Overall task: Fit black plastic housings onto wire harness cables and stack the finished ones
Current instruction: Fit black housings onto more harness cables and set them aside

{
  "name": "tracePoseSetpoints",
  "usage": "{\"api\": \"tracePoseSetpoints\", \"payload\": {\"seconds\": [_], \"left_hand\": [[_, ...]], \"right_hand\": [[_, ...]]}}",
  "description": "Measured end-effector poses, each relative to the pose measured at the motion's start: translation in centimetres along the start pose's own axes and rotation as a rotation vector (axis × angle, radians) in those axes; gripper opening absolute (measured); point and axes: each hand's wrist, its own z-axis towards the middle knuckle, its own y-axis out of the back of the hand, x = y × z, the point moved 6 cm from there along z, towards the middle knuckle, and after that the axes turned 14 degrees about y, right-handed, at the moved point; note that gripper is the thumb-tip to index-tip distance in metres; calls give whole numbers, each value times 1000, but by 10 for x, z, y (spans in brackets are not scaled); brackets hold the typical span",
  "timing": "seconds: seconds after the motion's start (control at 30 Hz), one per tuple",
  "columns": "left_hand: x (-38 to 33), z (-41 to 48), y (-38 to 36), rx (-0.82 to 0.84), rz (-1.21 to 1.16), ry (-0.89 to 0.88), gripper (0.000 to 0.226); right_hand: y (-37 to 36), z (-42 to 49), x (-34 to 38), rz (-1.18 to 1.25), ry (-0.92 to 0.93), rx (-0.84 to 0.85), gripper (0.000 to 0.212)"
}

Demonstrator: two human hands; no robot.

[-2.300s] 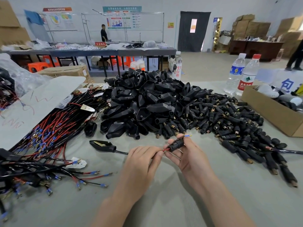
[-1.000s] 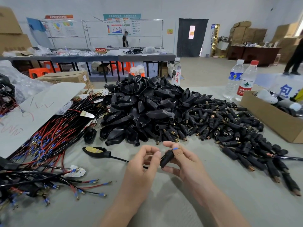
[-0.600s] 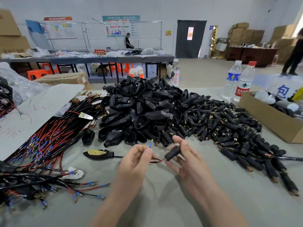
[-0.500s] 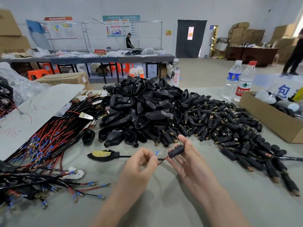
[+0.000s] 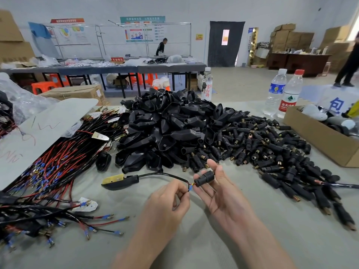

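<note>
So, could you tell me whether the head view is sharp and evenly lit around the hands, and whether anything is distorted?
Head view, centre: the left hand pinching the wire and the right hand holding the housing are sharp, in soft even light with faint shadows; head view, edges: the wide angle bows the far table, and the window at top right is blown out.

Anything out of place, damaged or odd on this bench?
Nothing broken or spilled. Only a lone black shell lies apart from the housing pile, beside the wire harnesses.
</note>
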Motion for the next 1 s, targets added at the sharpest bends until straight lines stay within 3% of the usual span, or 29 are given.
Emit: {"api": "tracePoseSetpoints", "payload": {"seconds": [0.3, 0.43, 0.63, 1.0], "left_hand": [[-12, -2, 7, -59, 126, -150, 4], [-14, -1, 9, -67, 153, -182, 20], [-2, 1, 12, -128, 34, -24, 7], [8, 5, 5, -49, -212, 101, 15]], "right_hand": [[1, 0, 2, -59, 31, 10, 29], [2, -1, 2, -65, 29, -7, 29], [-2, -3, -1, -44, 28, -12, 30], [-9, -7, -1, -62, 45, 17, 32]]}}
